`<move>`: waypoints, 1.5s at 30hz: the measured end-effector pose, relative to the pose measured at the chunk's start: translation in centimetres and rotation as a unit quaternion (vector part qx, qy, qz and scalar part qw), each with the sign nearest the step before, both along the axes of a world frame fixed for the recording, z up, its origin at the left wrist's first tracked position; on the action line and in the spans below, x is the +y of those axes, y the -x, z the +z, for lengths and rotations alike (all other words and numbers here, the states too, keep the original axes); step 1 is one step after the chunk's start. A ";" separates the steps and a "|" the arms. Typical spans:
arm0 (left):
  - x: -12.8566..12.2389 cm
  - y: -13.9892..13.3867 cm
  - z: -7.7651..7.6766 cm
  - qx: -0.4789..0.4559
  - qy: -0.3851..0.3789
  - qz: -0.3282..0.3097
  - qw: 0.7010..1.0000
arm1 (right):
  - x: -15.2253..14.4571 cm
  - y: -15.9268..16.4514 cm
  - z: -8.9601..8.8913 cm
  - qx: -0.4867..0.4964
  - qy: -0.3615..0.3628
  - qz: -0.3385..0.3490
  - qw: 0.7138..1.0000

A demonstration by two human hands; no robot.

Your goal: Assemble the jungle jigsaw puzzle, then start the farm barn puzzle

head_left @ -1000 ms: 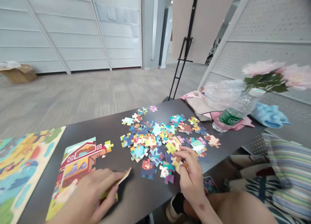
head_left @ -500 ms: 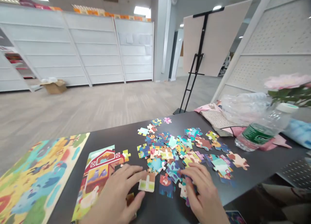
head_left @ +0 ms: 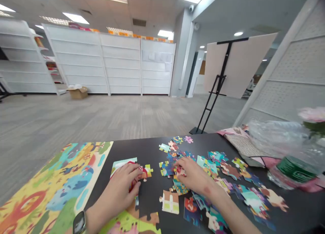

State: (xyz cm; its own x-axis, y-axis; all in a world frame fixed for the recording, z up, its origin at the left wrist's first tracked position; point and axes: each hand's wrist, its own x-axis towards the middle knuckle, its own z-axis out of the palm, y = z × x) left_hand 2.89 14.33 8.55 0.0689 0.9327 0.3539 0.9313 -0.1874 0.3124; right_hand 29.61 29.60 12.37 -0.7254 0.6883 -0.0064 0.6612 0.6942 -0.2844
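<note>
Many puzzle pieces (head_left: 230, 170), right hand (head_left: 195, 175) over them

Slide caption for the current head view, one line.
Left hand over a partly assembled barn jigsaw, right hand among loose jigsaw pieces on a dark tabletop.

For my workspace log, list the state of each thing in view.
Barn puzzle: partly joined
Loose pieces: scattered, some overlapping
Fence piece: apart from barn puzzle
Left hand: over the barn puzzle
Right hand: down among loose pieces
Large picture: lying flat
Cardboard box: open
Easel: upright
Bottle: fill level unclear
</note>
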 end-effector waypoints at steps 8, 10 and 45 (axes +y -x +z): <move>0.2 1.3 -1.4 0.021 0.044 0.067 0.997 | 1.9 2.3 1.7 -0.046 0.037 0.039 0.997; 0.3 1.4 -1.8 0.030 0.053 0.072 0.996 | 1.5 3.1 0.7 -0.010 0.076 0.068 0.995; 0.8 3.3 1.1 0.011 0.110 0.018 0.994 | 4.7 0.7 1.0 -0.047 0.054 -0.026 0.997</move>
State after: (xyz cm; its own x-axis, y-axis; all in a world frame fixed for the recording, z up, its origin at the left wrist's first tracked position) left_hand -0.39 15.11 9.61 0.0400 0.9893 0.1403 0.9431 -0.0837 0.3217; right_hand 28.91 34.32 13.34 -0.6812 0.7167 -0.1493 0.7232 0.6269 -0.2898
